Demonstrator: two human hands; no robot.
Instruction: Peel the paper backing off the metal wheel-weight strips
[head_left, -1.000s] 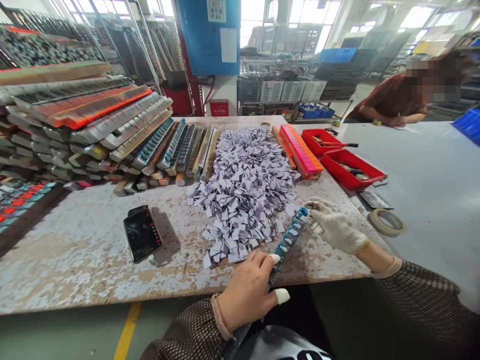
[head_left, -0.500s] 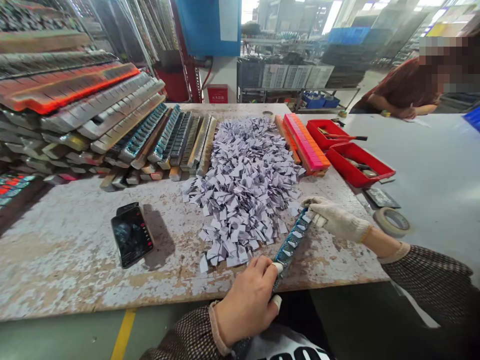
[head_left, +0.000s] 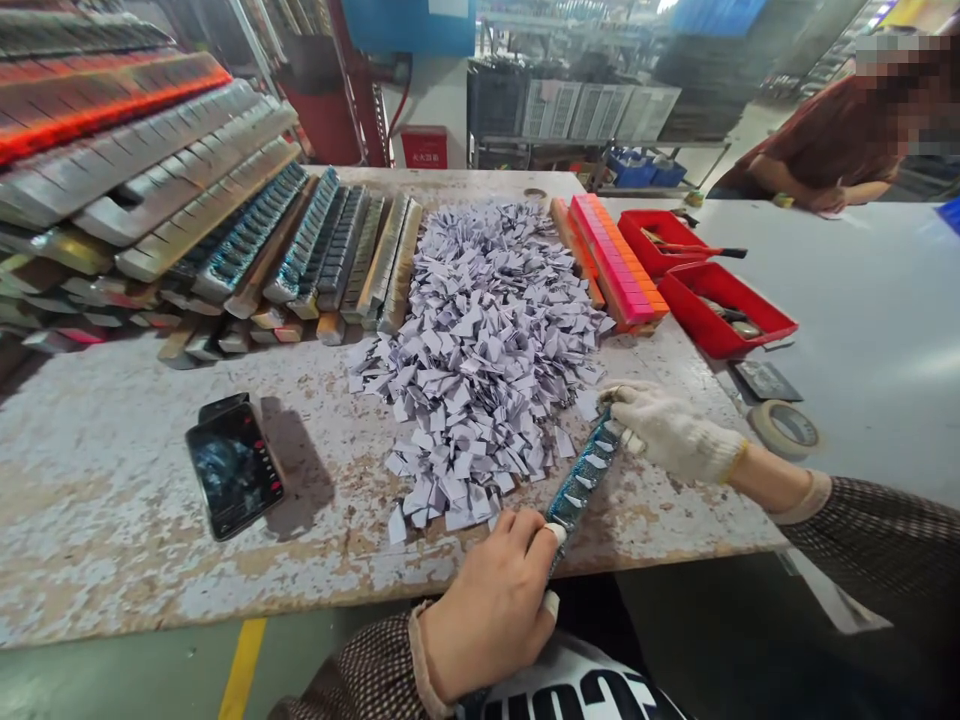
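1. Glittered strip (head_left: 581, 485): long, narrow, blue-green, with small white paper pieces set along its top. It lies aslant across the near edge of the desk (head_left: 112, 540). The far end is on the desk; the near end hangs off toward the person's lap.
2. Left hand (head_left: 491, 610): bare, with taped fingertips. Its fingers are closed round the strip's near part.
3. Right hand (head_left: 671, 432): in a knit glove. Its fingers are pinched together on the strip's far end.
4. Paper pile (head_left: 480, 340): loose folded white slips heaped mid-desk, just beside the strip.
5. Stacked strips (head_left: 225, 220): many rows in silver, blue and orange, piled at the left back.
6. Pink-orange strip (head_left: 619, 262): right of the pile, beside two red trays (head_left: 720, 308) holding tools.
7. Phone (head_left: 234, 470): face up, left of the pile and apart from it.
8. Tape roll (head_left: 784, 428): near the gloved hand, to its right.
9. Co-worker (head_left: 817, 150): leaning over the far right table.
10. Progress, as judged: the held strip looks papered along all of its visible length. The heap of loose slips is large, so much stock looks unused.
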